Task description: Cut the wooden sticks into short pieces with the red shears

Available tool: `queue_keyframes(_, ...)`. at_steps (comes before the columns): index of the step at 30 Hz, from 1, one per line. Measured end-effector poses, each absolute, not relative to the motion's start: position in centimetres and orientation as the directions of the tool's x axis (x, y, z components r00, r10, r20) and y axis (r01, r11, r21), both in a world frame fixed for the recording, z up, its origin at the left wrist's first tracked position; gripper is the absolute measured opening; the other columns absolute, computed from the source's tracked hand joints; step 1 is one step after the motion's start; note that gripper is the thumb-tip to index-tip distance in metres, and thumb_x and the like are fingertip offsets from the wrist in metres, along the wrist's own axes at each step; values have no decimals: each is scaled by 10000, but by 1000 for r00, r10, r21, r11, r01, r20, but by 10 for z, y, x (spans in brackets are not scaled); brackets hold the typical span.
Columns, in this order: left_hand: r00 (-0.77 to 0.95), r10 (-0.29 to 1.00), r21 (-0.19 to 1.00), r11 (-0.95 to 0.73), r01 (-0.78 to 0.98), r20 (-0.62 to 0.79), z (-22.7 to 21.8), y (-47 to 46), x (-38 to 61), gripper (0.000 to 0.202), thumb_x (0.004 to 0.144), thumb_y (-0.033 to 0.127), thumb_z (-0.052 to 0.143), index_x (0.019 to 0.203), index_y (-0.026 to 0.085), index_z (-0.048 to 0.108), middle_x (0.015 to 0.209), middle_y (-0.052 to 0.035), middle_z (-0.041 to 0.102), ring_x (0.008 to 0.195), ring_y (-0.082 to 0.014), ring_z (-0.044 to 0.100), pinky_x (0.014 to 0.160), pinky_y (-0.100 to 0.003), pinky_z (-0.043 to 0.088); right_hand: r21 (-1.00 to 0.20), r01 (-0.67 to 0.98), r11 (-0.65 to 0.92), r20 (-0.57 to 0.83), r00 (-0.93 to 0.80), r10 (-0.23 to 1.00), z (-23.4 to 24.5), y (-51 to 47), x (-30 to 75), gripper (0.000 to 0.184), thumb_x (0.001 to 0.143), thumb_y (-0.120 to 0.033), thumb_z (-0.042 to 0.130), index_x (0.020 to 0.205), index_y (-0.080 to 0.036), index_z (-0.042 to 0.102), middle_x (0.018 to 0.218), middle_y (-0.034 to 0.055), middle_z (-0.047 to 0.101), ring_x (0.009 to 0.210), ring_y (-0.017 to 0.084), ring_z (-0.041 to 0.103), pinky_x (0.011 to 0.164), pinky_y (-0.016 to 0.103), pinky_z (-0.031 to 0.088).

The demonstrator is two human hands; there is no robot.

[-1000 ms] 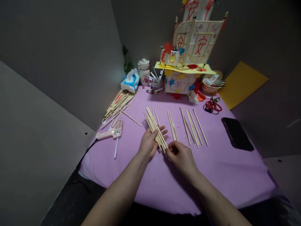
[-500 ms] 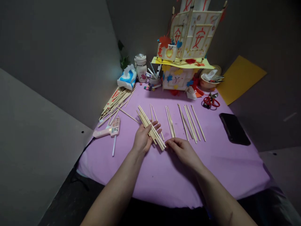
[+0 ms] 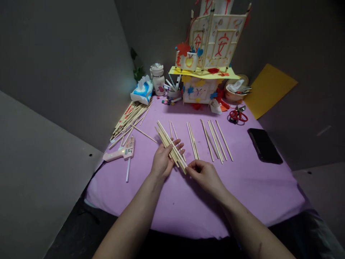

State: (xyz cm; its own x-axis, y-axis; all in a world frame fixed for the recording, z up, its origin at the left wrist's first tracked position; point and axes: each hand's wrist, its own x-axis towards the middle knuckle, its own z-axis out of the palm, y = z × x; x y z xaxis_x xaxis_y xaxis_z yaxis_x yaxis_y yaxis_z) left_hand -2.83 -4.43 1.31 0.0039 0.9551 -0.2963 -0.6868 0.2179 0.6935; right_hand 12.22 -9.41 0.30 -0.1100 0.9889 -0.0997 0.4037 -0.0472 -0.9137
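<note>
A bundle of thin wooden sticks (image 3: 172, 150) lies slanted across the palm of my left hand (image 3: 160, 161), its thumb pressed over them and its other fingers spread beneath. The thumb and fingertips of my right hand (image 3: 207, 175) pinch at the near lower end of the bundle; the exact grip is partly hidden by the fingers. Beyond the hands, several more loose sticks (image 3: 214, 138) are laid out in small groups on the purple cloth. A pair of sticks (image 3: 175, 130) lies partly behind the left hand.
To the left are a pink glue gun (image 3: 126, 151) and a pile of sticks (image 3: 132, 117). A decorated paper-and-stick model (image 3: 201, 90) stands at the back, near a tissue pack (image 3: 142, 91) and a bottle (image 3: 157, 81). Red-handled scissors (image 3: 238, 116) and a phone (image 3: 264, 145) lie right.
My right hand has moved slightly left, bringing its fingertips onto the bundle's near end. The left hand still holds the sticks. The whole view has shifted a little.
</note>
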Motion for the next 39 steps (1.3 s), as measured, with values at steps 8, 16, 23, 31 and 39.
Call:
queue_keyframes(8,-104,933,705,185,-685,-345,9,-37,-37,188,848,69,566,1012,162,557,907,-62,695,836,-179,702,924,-458,544,-769,629,112,130,-18,991,4,-82,150,172,869,-285,533,838,-192,674,833,38,687,753,162,598,710,283,422)
queue_keyframes(16,-154,918,702,164,-693,-366,14,-36,-39,178,848,50,542,991,154,556,902,-79,685,824,-186,700,918,-482,543,-644,763,52,157,66,985,0,-73,171,139,848,-242,519,837,-189,648,875,65,651,805,190,583,732,312,416)
queue_keyframes(23,-153,912,694,173,-698,-381,15,-36,-39,190,842,54,546,1001,156,562,926,-89,680,846,-187,692,941,-492,530,-621,784,10,60,35,998,-3,-74,163,88,812,-231,556,843,-185,625,840,60,638,774,187,569,691,299,399)
queue_keyframes(31,-153,913,704,175,-688,-377,14,-37,-38,186,840,48,546,997,146,562,908,-91,683,823,-191,698,912,-487,548,-469,883,5,94,45,995,-1,-75,154,112,793,-148,504,857,-167,594,854,83,624,777,198,552,672,298,362)
queue_keyframes(39,-147,914,703,179,-689,-378,11,-36,-38,179,842,59,550,994,152,568,926,-93,684,845,-190,696,926,-492,540,-384,920,-76,62,108,992,-1,-74,152,79,800,-155,530,787,-165,607,773,77,637,670,181,548,601,295,320)
